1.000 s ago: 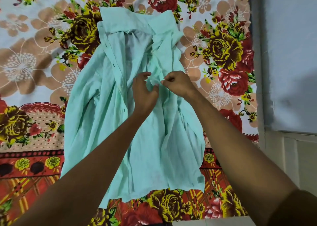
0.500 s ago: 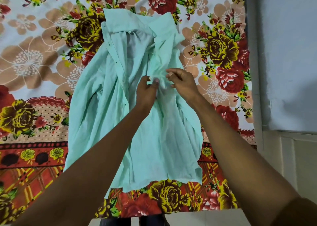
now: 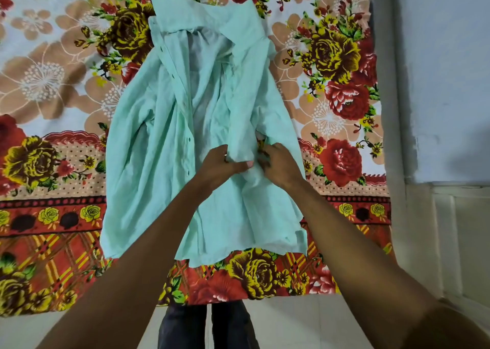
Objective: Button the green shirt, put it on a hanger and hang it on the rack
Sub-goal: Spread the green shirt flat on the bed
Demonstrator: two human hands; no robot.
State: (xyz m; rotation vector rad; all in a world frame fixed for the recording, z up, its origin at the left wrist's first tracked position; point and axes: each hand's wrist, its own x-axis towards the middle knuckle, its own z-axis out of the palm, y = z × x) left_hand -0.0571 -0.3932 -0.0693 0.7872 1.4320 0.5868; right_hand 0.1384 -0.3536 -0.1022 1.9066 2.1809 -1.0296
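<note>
The pale green shirt (image 3: 148, 168) lies spread on a bed, collar at the far end, front open down the middle. Dark buttons run along its left front edge. My left hand (image 3: 220, 164) pinches a fold of the right front panel near mid-length, thumb on top. My right hand (image 3: 278, 165) grips the same panel's edge just to the right, fingers curled into the cloth. Both hands nearly touch. No hanger or rack is in view.
A floral bedsheet (image 3: 53, 89) in red, yellow and tan covers the bed under the shirt. A pale wall (image 3: 445, 70) runs along the right side. The bed's near edge ends at a light floor, where my dark trouser legs (image 3: 206, 327) show.
Both hands have slid down the shirt's right front panel toward me, from near the chest to mid-length. The view has shifted back, showing the bed edge and floor.
</note>
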